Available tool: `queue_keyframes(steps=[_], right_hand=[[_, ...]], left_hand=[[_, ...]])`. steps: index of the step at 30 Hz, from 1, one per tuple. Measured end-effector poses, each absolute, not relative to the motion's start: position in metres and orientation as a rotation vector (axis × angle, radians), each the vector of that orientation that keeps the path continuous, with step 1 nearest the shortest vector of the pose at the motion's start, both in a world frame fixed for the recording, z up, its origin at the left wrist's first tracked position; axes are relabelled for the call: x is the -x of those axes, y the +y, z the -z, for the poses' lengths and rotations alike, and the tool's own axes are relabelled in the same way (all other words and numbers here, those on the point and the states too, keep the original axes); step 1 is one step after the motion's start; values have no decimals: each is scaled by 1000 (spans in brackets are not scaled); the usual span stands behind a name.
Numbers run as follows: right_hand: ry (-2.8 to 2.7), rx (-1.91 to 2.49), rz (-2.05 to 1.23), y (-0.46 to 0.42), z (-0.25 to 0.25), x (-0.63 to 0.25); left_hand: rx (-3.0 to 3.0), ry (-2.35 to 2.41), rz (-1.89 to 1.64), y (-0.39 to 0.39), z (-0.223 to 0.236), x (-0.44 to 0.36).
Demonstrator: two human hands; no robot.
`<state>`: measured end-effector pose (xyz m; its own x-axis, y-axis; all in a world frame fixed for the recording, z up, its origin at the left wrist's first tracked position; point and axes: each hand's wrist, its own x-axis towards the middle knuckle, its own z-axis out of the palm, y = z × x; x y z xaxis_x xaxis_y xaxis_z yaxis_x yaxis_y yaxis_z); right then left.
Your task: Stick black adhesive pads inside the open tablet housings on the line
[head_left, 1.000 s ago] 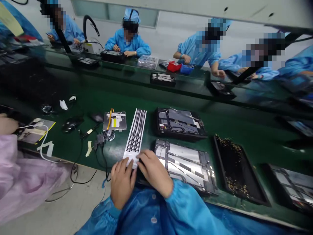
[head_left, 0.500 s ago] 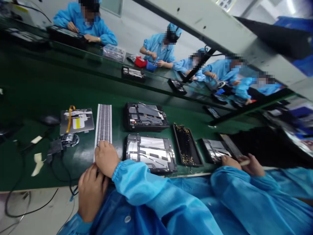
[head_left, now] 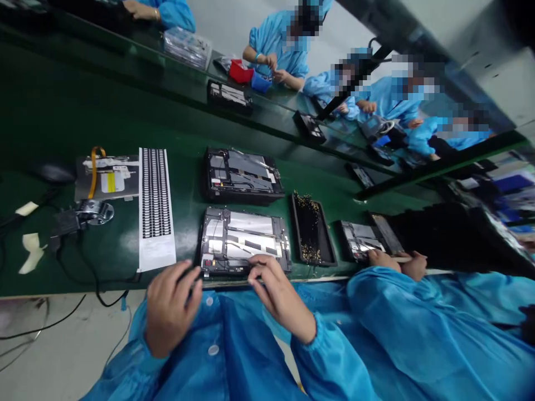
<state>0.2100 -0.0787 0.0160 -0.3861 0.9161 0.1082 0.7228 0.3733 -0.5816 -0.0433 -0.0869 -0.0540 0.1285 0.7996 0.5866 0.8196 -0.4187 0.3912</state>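
An opened tablet chassis (head_left: pixel 244 239) with silver shielding lies at the near edge of the green belt. My right hand (head_left: pixel 276 292) rests on its near edge, fingers curled and pinched on the frame. At the chassis's near left corner sits my left hand (head_left: pixel 171 303), fingers bent over the belt edge and touching the corner. A white sheet with rows of small black stickers (head_left: pixel 155 203) lies left of the chassis, clear of both hands.
A second open chassis (head_left: pixel 240 175) lies behind the first. A black tray of small screws (head_left: pixel 311 228) sits to its right. A co-worker's hands (head_left: pixel 397 262) work on another unit at right. A grey plate with an orange flex cable (head_left: pixel 106 178), cables and tape scraps lie left.
Both hands left the sticker sheet and moved right onto the near chassis. The view swung right and down.
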Motion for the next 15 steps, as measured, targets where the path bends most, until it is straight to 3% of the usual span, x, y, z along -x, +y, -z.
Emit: queue_keyframes(steps=[5,15], right_hand=[[-2208,1480,-475,-89,9,-200],[-2286,1577,-352,-77,9,-187]], left_hand=[[2643,-1297,1232,-87,52,-2],[2684,-1242,1234,-81,70,-4]])
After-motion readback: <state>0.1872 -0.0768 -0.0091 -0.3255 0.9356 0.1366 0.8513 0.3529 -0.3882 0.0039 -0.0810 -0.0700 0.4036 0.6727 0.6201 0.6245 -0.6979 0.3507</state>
